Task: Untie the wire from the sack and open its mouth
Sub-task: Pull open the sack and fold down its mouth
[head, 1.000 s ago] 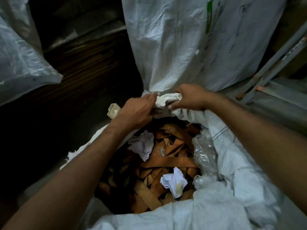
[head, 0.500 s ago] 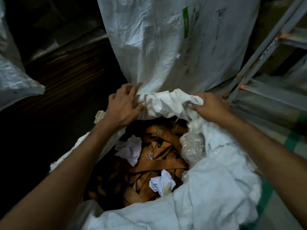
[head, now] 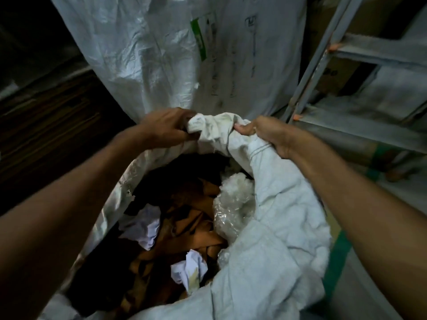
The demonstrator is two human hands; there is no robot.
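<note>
White woven plastic sack (head: 272, 239) now gapes wider (no wire visible); left hand (head: 166, 128) and right hand (head: 265, 132) have re-gripped, fingers pinching its twelve-o'clock rim.

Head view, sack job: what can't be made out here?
- Wire: none visible; the bunched rim of the sack between the left hand and right hand would hide it.
- Fingertips of both hands: buried in the cloth.
- Sack contents at lower left: too dark.
- Print on the rear sack: blurred.
- Sack's base: cut off by the bottom edge.
</note>
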